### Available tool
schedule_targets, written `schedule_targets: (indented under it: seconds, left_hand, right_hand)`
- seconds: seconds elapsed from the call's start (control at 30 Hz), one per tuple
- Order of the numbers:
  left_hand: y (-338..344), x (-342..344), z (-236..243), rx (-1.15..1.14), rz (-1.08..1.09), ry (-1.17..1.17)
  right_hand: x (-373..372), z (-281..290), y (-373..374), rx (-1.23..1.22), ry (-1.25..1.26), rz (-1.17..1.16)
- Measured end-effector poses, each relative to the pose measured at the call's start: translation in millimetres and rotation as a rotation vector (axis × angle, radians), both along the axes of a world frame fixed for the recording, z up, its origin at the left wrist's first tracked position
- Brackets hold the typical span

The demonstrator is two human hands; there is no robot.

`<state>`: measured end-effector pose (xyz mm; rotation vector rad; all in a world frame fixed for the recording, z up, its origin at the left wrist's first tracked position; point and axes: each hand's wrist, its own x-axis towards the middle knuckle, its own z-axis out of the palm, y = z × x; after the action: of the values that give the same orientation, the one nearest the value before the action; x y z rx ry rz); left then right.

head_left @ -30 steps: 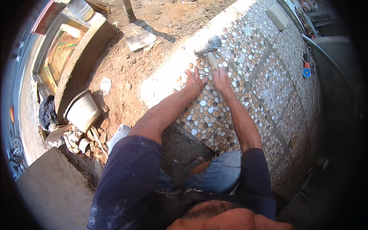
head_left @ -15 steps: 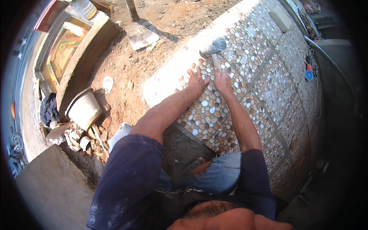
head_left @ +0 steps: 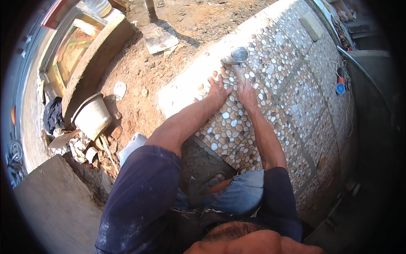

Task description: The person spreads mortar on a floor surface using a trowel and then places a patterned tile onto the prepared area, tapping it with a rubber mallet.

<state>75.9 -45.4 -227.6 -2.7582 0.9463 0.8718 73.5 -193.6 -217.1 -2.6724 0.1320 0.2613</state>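
Note:
My right hand (head_left: 247, 94) is closed round the handle of a mallet (head_left: 235, 56), whose thick grey head hangs over or rests on the pebbled surface; which of the two I cannot tell. My left hand (head_left: 218, 91) lies flat with its fingers spread on a pebble-faced tile (head_left: 233, 122) of brown, white and dark stones, just left of the handle. Wet grey mortar (head_left: 203, 158) shows at the near edge of this tile, between my knees.
Further pebble tiles (head_left: 311, 101) stretch right. A bucket (head_left: 93, 116) lies tipped at left beside a curved concrete edge (head_left: 99, 55). A shovel (head_left: 160, 37) stands in the soil at the far side. A loose block (head_left: 311, 26) and a red-and-blue string reel (head_left: 340, 86) lie on the right tiles.
The mallet has shifted slightly and its head has turned in my right hand. My left hand stays pressed on the tile. The whole view has moved a little.

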Motion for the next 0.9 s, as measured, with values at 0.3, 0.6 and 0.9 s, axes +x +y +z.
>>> schedule_targets:
  seconds: [0.3,0.6,0.9]
  left_hand:
    - [0,-4,2,0.016,-0.008,0.003]
    - [-3,0,6,0.005,-0.003,-0.013]
    - [-3,-3,-1,0.036,0.000,-0.001]
  right_hand:
    - [-9,1,-8,0.001,0.053,-0.003]
    - [-1,-11,-16,-0.024,0.020,0.018]
    - [-7,-12,-15,0.009,0.004,0.021]
